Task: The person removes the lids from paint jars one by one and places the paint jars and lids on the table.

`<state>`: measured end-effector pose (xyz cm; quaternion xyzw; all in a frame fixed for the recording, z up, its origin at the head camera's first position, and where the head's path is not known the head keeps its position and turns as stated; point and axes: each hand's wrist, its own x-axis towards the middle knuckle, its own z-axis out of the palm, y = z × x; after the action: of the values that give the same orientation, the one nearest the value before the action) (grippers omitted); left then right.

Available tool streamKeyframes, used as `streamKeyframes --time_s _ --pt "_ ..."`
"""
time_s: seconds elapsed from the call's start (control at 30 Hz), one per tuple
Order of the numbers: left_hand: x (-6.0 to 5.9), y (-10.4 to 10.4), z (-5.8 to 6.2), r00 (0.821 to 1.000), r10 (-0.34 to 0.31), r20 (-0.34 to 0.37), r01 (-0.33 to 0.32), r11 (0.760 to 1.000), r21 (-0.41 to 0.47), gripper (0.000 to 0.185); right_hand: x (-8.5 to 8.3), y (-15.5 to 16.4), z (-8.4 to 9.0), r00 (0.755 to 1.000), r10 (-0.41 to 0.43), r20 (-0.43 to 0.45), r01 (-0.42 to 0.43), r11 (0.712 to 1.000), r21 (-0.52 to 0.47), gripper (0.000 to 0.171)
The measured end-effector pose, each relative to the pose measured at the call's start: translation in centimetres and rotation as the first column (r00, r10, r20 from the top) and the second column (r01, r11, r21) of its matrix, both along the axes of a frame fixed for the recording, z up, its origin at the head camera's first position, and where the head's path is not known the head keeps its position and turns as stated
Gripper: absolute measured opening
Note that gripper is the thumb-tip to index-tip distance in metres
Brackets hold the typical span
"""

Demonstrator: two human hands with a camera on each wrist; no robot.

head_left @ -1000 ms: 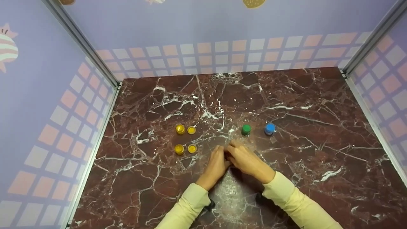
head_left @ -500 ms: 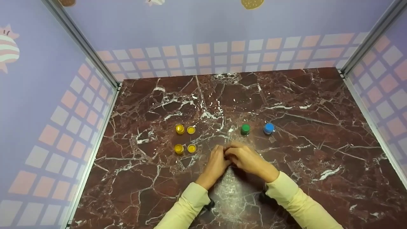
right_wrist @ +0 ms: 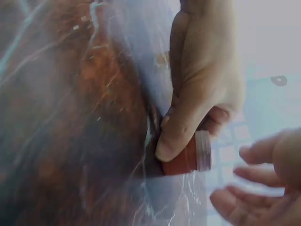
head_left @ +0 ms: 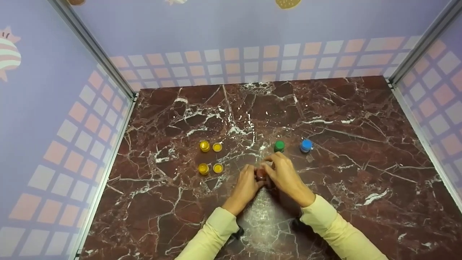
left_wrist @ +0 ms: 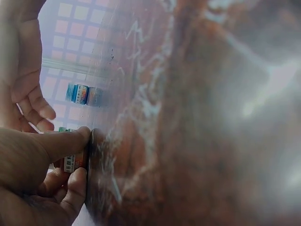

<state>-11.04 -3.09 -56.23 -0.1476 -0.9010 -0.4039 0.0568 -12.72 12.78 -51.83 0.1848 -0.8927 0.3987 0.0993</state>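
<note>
My left hand (head_left: 246, 186) grips a small reddish-brown paint jar (right_wrist: 181, 160) low at the tabletop, thumb on one side and fingers round the other. A printed label (left_wrist: 69, 163) shows on this jar in the left wrist view, and a paler ridged band tops it in the right wrist view. My right hand (head_left: 285, 178) is beside the jar's top, its fingers parted and loosely bent. In the right wrist view those fingers (right_wrist: 256, 176) are apart from the jar, with nothing between them.
Two yellow paint jars (head_left: 203, 169) stand at the left, each with a yellow lid (head_left: 218, 168) lying beside it. A green-capped jar (head_left: 279, 146) and a blue-capped jar (head_left: 306, 145) stand beyond my right hand. Patterned walls (head_left: 231, 32) border the marbled table (head_left: 343, 173).
My right hand has come off the jar's top and spread its fingers, so the reddish-brown jar now shows between my hands. My left hand has stayed in place.
</note>
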Motion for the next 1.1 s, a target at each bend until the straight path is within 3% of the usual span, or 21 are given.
streamKeyframes --time_s 0.13,0.27,0.5,0.67,0.9,1.1 --pt "0.0 0.1 0.0 1.0 0.006 -0.015 -0.006 1.0 -0.009 0.037 -0.1 -0.7 0.3 0.993 -0.094 0.066 0.094 0.996 -0.002 0.025" --pt "0.0 0.0 -0.1 0.998 -0.003 -0.055 0.002 1.0 -0.027 0.035 0.3 -1.3 0.5 0.987 -0.102 0.122 0.094 0.993 0.067 0.027" --pt "-0.2 -0.1 -0.3 0.999 0.0 -0.047 -0.002 0.999 -0.045 0.03 1.1 -1.9 0.1 0.991 0.03 0.128 -0.049 0.988 0.147 0.014" --pt "-0.1 -0.2 -0.2 0.999 -0.001 -0.038 -0.001 0.999 -0.05 0.029 1.1 -1.6 -0.1 0.99 0.12 0.071 -0.132 0.974 0.187 0.013" --pt "0.0 -0.2 0.0 0.999 -0.003 -0.034 0.001 0.998 -0.06 0.031 0.6 -0.6 -0.3 0.948 0.31 -0.071 -0.284 0.926 0.251 0.027" --pt "0.0 -0.2 -0.2 0.998 0.002 -0.06 -0.005 0.999 -0.054 0.032 0.5 -0.2 -0.4 0.929 0.366 -0.061 -0.343 0.909 0.239 0.03"
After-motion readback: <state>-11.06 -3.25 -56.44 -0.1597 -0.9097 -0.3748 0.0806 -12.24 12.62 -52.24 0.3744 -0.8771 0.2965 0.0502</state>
